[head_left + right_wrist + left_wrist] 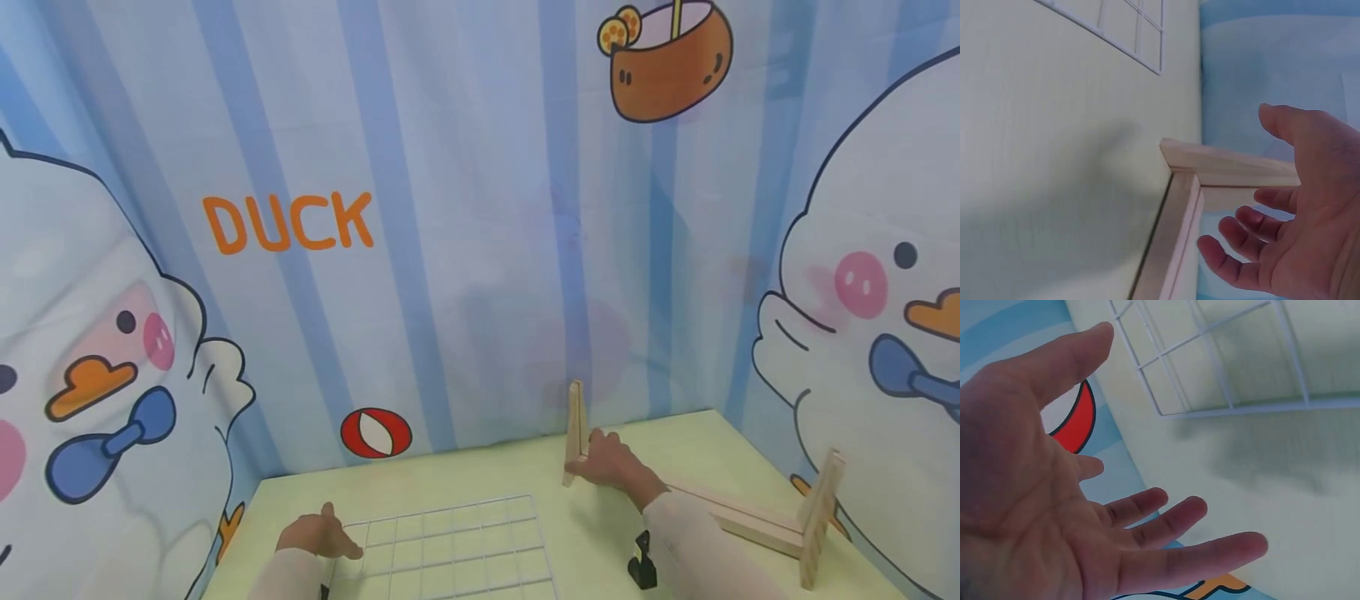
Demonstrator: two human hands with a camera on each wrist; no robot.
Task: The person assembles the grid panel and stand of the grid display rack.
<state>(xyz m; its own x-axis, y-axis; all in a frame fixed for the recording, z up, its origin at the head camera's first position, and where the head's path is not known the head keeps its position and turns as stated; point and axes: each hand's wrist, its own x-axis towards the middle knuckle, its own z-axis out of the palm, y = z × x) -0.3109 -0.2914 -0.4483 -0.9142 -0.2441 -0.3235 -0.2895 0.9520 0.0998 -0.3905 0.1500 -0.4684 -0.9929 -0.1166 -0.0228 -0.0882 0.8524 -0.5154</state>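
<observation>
left grip (318,536) is spread near a white wire grid (1260,409), right grip (611,463) spread near an angular wooden frame (1167,240).

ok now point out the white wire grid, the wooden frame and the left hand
White wire grid (1266,409), left wrist view: outer edge wire
Wooden frame (759,532), head view: crossbar
Left hand (1063,515), left wrist view: palm

White grid (422,567), pale wooden frame (761,533), blue-striped curtain (480,250), pale-yellow tabletop (600,542)

The sleeves (701,542) are pale beige, a black fitting (642,570) alongside.
</observation>
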